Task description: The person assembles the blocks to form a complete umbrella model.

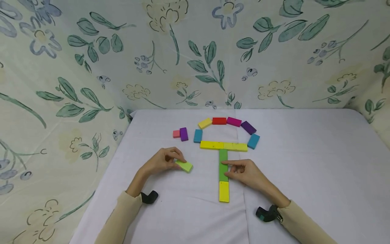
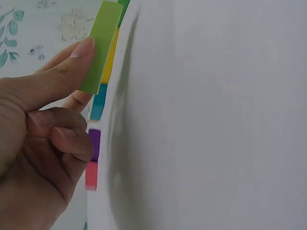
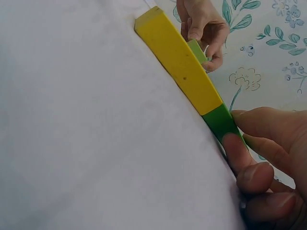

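Note:
My left hand (image 1: 164, 158) pinches a light green block (image 1: 184, 166) between thumb and fingers, left of a stem of blocks. In the left wrist view this block (image 2: 101, 48) looks tilted. The right hand (image 1: 248, 172) has thumb and index finger on the green part (image 1: 223, 154) of the stem, pinching it; its other fingers are curled in the right wrist view. A yellow block (image 1: 224, 192) forms the stem's near end. Across the stem's far end lies a yellow bar (image 1: 211, 145), its right half a more greenish yellow.
Beyond the bar, an arch of separate blocks includes a red block (image 1: 219, 121), a magenta block (image 1: 234, 121), a dark purple block (image 1: 248, 127) and blue blocks (image 1: 198, 136) at both ends. A pink block (image 1: 176, 134) touches a purple block (image 1: 184, 134) to the left.

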A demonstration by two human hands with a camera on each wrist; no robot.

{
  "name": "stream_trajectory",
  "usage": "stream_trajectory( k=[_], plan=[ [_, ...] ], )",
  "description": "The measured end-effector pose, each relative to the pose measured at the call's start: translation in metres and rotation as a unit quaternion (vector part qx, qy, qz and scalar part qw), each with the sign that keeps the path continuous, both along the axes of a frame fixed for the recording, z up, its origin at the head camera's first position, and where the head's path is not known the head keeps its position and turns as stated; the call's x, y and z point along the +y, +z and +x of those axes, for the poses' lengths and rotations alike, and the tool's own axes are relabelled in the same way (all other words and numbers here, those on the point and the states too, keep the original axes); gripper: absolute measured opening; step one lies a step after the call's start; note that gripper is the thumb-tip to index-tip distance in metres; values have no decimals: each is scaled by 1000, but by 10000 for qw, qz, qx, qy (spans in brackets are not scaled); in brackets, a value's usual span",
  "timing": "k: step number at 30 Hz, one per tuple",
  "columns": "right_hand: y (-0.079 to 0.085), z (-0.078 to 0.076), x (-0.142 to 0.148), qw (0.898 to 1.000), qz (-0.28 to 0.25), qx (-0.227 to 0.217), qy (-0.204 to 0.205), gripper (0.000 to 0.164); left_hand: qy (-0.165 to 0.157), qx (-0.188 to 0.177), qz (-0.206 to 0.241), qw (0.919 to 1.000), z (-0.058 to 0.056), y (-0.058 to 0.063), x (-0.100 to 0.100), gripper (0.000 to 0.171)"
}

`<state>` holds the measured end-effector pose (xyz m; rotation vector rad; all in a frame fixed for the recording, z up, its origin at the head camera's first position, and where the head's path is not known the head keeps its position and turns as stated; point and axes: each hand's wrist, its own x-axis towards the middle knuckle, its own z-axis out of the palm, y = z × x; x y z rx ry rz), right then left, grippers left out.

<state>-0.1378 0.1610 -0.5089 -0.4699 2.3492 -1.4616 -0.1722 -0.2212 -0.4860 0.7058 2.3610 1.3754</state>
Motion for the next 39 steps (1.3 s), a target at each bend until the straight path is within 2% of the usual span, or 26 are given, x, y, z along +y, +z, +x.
stream_trajectory(
  k=[10, 17, 27, 35, 39],
  plan=[
    [-1, 0, 1, 10000, -8, 27, 6, 40, -905, -88, 114, 9958, 43, 10, 50, 20],
    [-1, -1, 1, 9999, -61, 128, 50, 40, -1352, -269, -30, 9904, 64, 10, 78, 20],
    [1, 0, 0, 9999, -55, 64, 76, 40, -1661, -213, -273, 9855, 77, 4, 97, 20],
    [1, 0, 0, 9999, -101, 62, 106, 40, -1529, -65, -419, 9873, 80, 2, 99, 20],
    [0, 0, 1, 9998, -136, 57, 118, 40, -1461, 123, -590, 9874, 82, 1, 100, 21]
  ],
)
